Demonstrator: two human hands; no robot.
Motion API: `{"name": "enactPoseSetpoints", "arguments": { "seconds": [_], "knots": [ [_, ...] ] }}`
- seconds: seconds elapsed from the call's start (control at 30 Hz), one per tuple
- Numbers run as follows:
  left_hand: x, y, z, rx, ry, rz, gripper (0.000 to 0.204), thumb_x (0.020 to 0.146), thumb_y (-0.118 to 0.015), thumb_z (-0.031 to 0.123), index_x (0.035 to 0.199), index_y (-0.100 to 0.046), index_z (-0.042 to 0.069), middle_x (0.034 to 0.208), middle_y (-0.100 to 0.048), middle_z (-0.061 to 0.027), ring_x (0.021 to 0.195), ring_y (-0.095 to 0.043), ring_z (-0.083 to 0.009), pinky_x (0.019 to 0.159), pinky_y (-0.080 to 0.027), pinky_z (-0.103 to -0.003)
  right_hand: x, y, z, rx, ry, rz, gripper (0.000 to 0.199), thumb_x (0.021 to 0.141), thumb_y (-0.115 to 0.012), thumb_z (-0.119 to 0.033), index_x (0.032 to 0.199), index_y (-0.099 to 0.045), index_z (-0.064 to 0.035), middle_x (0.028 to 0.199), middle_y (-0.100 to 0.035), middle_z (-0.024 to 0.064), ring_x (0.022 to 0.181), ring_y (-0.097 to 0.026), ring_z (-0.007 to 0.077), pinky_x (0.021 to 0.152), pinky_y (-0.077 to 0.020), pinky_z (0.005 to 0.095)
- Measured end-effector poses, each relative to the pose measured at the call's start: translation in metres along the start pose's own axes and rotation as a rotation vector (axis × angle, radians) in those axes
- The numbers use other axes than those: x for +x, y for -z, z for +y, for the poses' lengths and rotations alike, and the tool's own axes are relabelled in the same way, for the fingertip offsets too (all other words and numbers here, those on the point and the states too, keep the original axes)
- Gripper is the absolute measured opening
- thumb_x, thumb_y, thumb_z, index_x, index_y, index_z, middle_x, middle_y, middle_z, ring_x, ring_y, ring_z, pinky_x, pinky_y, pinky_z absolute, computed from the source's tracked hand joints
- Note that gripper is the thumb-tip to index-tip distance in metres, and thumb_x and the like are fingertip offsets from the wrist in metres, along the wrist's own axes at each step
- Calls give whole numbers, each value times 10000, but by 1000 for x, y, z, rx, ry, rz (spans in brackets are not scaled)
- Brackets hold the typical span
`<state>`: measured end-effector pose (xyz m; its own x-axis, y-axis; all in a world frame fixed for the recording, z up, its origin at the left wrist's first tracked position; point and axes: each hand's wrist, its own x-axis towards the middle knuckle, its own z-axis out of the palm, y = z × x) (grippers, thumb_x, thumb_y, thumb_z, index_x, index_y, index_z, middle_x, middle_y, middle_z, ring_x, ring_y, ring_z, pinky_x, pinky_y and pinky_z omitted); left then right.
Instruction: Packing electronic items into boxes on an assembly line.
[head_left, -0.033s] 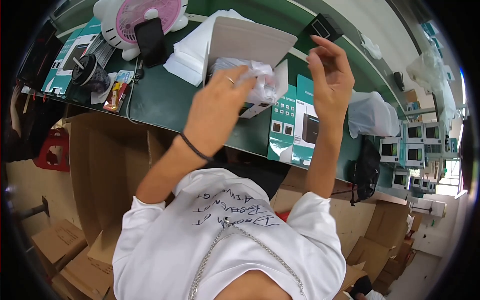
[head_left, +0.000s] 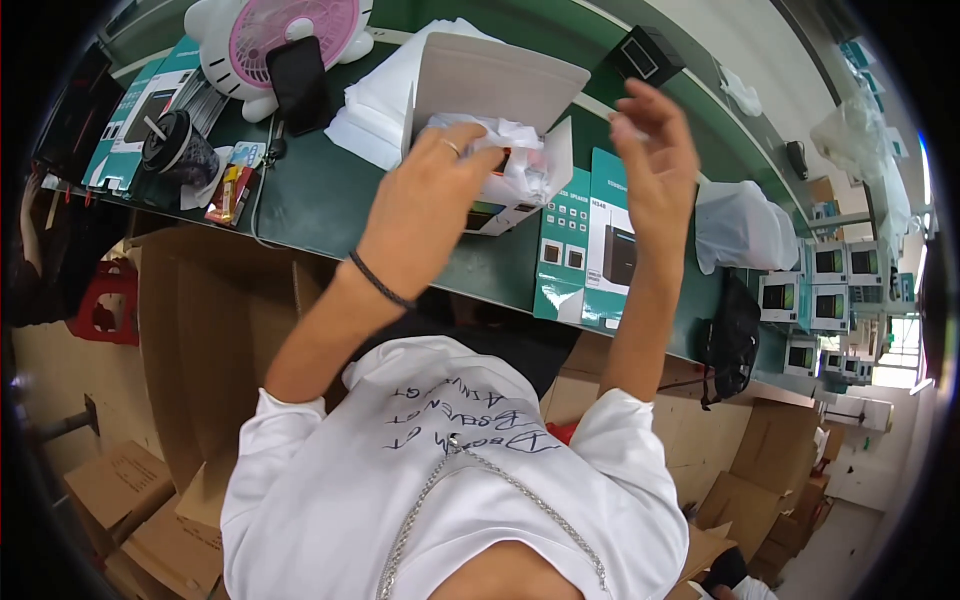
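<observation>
1. A clear-plastic-wrapped bundle (head_left: 532, 178) is seen inside an open white carton (head_left: 490, 88) on a green workbench (head_left: 325, 205), with the lid raised on the side away from the wearer.

2. The bundle is reached from the left by the left hand (head_left: 425, 205), the nearer of the two; the wrap is met at the fingertips, and most of the bundle is left showing to their right.

3. The left fingers are bent over the wrap; whether it is pinched or merely touched cannot be told, since the contact is hidden behind the hand.

4. The right hand (head_left: 655, 150) is held raised, well apart to the right of the carton, its fingers loosely curled and nothing grasped; from there, the bundle is found to the left.

5. The carton's long side is set roughly left to right, slightly slanted; the bundle's own long axis is obscured by crumpled plastic and the left hand.

6. Flattened teal speaker packaging (head_left: 610, 190) is laid just beside the carton, on its right.
</observation>
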<state>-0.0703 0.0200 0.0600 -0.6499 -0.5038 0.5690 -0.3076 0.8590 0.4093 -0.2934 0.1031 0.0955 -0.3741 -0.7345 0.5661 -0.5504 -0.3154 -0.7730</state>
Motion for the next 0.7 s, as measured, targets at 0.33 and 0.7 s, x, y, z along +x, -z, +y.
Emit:
{"name": "enactPoseSetpoints", "arguments": {
  "seconds": [0.33, 0.7],
  "knots": [
    [15, 21, 10, 46, -18, 32, 257, 867, -645, -8, 1120, -604, 14, 1111, -609, -121, 1008, -647, -313, 856, -565, -405, -43, -47, 34, 459, -432, -57, 621, 888, -703, -36, 1439, -418, -17, 1348, -589, 151, 1283, -548, 232, 1126, -406, 378],
    [16, 11, -86, -843, 119, -80, 741, 871, -765, 103, 1506, -387, 48, 1450, -525, -172, 1394, -456, -273, 1172, -348, -439, -26, -42, 48, 281, -16, -154, 657, 860, -730, -121, 1452, -448, -66, 1383, -568, 165, 1310, -539, 305, 1165, -352, 443]
  ]
}}
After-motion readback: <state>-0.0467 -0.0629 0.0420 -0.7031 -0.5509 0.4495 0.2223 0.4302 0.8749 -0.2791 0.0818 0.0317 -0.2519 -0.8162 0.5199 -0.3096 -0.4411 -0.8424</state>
